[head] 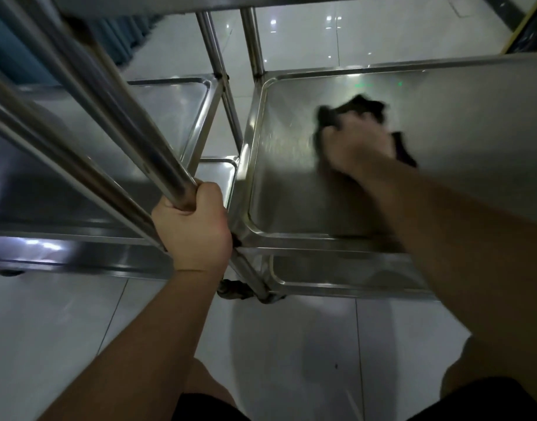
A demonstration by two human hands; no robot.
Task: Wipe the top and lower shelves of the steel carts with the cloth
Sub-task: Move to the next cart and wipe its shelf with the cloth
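Knees: bare, in dark shorts [486, 399], lowest in view, over the tiled floor [79, 329]; the person looks to be crouching.
Left hand [194, 226]: fingers wrapped tight round a cart post [158, 165], at the near-left corner of the right cart's shelf.
Right hand [357, 144]: blurred; presses the cloth flat on the shelf, fingers seemingly curled into it, exact grip unclear.
Cloth [352, 109]: dark, bunched, under and beyond the right hand, toward the shelf's far edge, mid-width.
Shelf [291, 192]: steel, lipped, a lower shelf of the right cart; faint streaks near its left edge.
Step in hand: wiping this shelf, by my reading.
Doing it well: overlapping strokes, edge to edge; work the cloth into the rounded corners, where grime would collect; keep the left grip so the cart does not roll.
Second cart [170, 117]: just left, shelves level with these, nearly touching.
Caster [230, 291]: under the near-left corner.
Lowest shelf [337, 278]: beneath, only its near edge showing.
Obstacles: posts at the far-left corner [252, 41] crowd that corner; the tier overhead limits the arm's lift.
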